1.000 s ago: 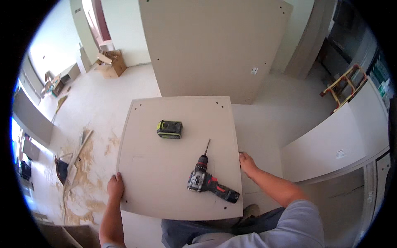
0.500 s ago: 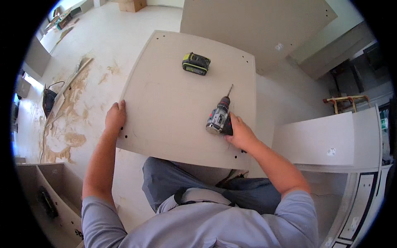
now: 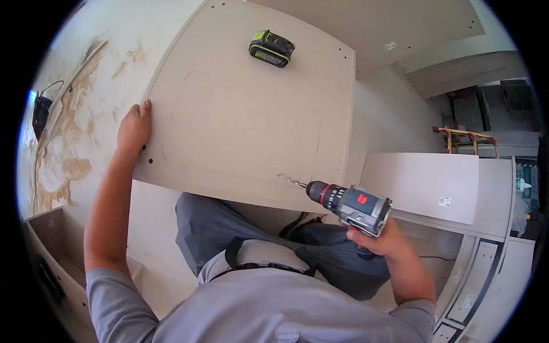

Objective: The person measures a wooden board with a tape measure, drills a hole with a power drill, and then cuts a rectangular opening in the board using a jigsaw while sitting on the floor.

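A beige panel (image 3: 246,114) with dark holes near its corners lies flat in front of me over my legs. My left hand (image 3: 136,123) is closed on its left edge near the lower left holes. My right hand (image 3: 378,237) grips a grey, black and red cordless drill (image 3: 351,204) by the handle, held at the panel's lower right, its bit pointing left over the panel. Whether the bit touches the surface I cannot tell. A black and lime-green battery pack (image 3: 271,48) lies on the upper middle of the panel, apart from both hands.
A larger panel (image 3: 412,26) stands behind. At right are white boards (image 3: 417,183), a cabinet frame (image 3: 486,257) and a yellow ladder (image 3: 466,137). An open box-like carcass (image 3: 51,234) is at lower left. A long strip (image 3: 68,80) and a dark object (image 3: 41,111) lie on the dusty floor.
My right hand has left the panel's right edge, taken hold of the drill and lifted it to the lower right, turning it leftward. The view has tilted downward; the left hand still grips the panel.
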Action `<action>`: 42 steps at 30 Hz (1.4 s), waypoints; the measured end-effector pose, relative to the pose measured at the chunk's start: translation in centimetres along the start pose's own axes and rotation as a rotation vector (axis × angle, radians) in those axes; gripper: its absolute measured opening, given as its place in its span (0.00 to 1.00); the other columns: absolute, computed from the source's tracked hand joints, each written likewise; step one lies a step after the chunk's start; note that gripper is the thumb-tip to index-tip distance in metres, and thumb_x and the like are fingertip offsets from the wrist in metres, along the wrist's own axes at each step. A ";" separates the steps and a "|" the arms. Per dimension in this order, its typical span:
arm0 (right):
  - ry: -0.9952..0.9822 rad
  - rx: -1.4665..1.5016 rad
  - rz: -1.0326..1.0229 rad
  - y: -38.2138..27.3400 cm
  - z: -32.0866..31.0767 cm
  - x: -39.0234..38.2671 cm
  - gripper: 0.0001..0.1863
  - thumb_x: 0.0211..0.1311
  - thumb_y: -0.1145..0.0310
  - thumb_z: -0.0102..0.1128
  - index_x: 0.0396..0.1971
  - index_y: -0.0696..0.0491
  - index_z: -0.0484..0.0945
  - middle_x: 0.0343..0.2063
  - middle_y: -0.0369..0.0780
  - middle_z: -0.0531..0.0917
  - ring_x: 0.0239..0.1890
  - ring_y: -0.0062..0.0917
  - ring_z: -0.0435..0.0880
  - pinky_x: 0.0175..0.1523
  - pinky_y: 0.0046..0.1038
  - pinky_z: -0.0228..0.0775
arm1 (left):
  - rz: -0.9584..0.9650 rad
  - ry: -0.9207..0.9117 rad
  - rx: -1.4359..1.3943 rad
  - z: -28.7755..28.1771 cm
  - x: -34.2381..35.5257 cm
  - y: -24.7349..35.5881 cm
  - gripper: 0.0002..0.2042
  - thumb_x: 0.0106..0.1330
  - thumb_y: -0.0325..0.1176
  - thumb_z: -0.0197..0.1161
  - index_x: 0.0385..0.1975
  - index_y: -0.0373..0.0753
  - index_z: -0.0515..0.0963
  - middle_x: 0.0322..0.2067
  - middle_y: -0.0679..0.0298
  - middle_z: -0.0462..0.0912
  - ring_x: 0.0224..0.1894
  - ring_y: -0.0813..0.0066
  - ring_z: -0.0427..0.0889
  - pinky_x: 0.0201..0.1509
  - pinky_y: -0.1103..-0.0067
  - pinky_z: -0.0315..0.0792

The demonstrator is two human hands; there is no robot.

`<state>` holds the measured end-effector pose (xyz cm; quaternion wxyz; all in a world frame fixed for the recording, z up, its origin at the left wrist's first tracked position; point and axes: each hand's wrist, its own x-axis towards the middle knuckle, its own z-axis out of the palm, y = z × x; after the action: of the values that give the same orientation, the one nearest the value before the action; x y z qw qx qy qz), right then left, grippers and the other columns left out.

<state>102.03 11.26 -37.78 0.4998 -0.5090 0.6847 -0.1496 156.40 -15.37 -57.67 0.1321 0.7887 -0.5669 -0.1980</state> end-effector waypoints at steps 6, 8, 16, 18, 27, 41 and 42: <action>0.009 -0.077 0.126 -1.7 0.3 1.3 0.32 0.53 0.64 0.81 0.56 0.58 0.77 0.50 0.45 0.87 0.54 0.33 0.86 0.62 0.35 0.77 | -0.023 0.018 0.000 0.5 0.0 0.1 0.33 0.79 0.60 0.42 0.48 0.29 0.77 0.50 0.33 0.82 0.56 0.32 0.79 0.61 0.50 0.71; 0.038 -0.092 0.139 -2.3 -0.3 1.1 0.31 0.53 0.64 0.81 0.55 0.58 0.78 0.49 0.45 0.87 0.55 0.33 0.86 0.63 0.35 0.77 | -0.022 -0.010 -0.010 0.0 0.0 0.3 0.33 0.79 0.61 0.42 0.48 0.29 0.77 0.50 0.34 0.82 0.57 0.32 0.79 0.61 0.51 0.71; 0.043 -0.110 0.139 -1.9 -3.5 1.1 0.29 0.53 0.65 0.80 0.54 0.57 0.80 0.48 0.45 0.88 0.53 0.34 0.88 0.62 0.35 0.77 | -0.016 0.010 -0.051 0.3 0.2 -0.6 0.35 0.80 0.61 0.43 0.53 0.28 0.77 0.51 0.33 0.81 0.58 0.33 0.78 0.62 0.52 0.70; 0.046 -0.111 0.126 -1.9 -3.7 1.1 0.28 0.53 0.65 0.80 0.53 0.57 0.80 0.47 0.45 0.88 0.52 0.34 0.88 0.62 0.35 0.77 | -0.032 -0.045 -0.036 -0.2 0.3 -0.2 0.36 0.79 0.61 0.42 0.56 0.27 0.77 0.53 0.33 0.81 0.60 0.34 0.77 0.64 0.53 0.70; 0.006 -0.194 0.071 -5.7 -4.1 1.4 0.25 0.52 0.68 0.78 0.50 0.58 0.82 0.44 0.44 0.89 0.49 0.32 0.88 0.59 0.34 0.78 | -0.028 0.013 -0.007 1.3 1.4 -1.7 0.36 0.79 0.61 0.43 0.60 0.27 0.76 0.55 0.33 0.80 0.61 0.35 0.77 0.65 0.55 0.70; -0.028 -0.211 0.049 -6.4 -4.1 1.3 0.25 0.50 0.72 0.77 0.50 0.58 0.81 0.43 0.43 0.88 0.47 0.28 0.87 0.57 0.33 0.79 | 0.016 0.034 -0.084 1.1 1.0 -1.1 0.33 0.80 0.60 0.43 0.45 0.29 0.77 0.48 0.32 0.81 0.56 0.32 0.78 0.60 0.52 0.70; -0.026 -0.214 0.045 -6.5 -4.0 1.3 0.25 0.50 0.72 0.77 0.50 0.58 0.81 0.43 0.43 0.88 0.47 0.28 0.87 0.57 0.33 0.79 | 0.016 0.018 -0.094 0.9 1.1 -0.9 0.33 0.80 0.60 0.43 0.45 0.29 0.77 0.48 0.32 0.81 0.56 0.32 0.78 0.60 0.52 0.70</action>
<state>102.24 6.09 -32.01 0.4547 -0.5456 0.7016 -0.0577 157.01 -16.08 -59.06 0.1758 0.7788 -0.5620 -0.2161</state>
